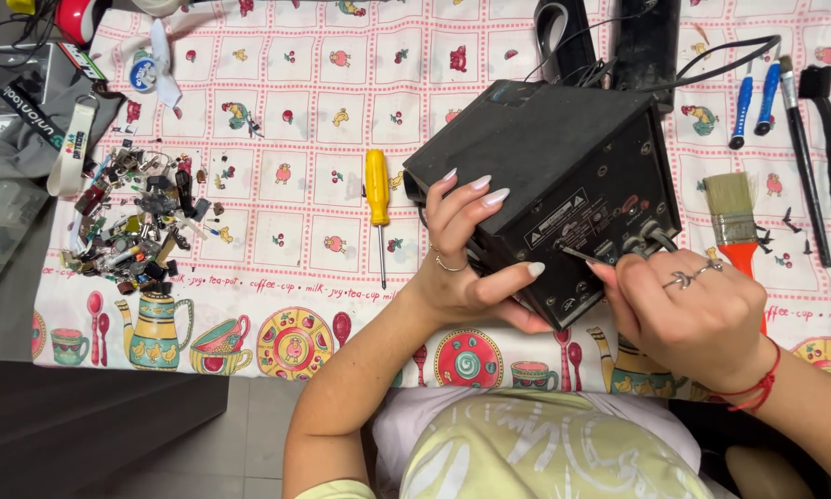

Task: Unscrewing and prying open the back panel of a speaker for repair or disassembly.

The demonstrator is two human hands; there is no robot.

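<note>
Black electronics box (563,176) sat tilted on the patterned cloth (295,240) over the worktop, near the person's body. Left hand (466,254) gripped its near corner, fingers wrapped around it. Right hand (697,319) pinched a thin metal tool (582,254) against the rear panel. Yellow screwdriver (377,208) lay just left of the box

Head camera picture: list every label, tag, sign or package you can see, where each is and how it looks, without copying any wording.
Label: back panel of the black box, by both hands; white print with a warning triangle.
Strap: far left, on the tablecloth edge; white with coloured logo.
Black strap: left on grey fabric; white lettering.
Round tag: top left; blue and white.
</note>
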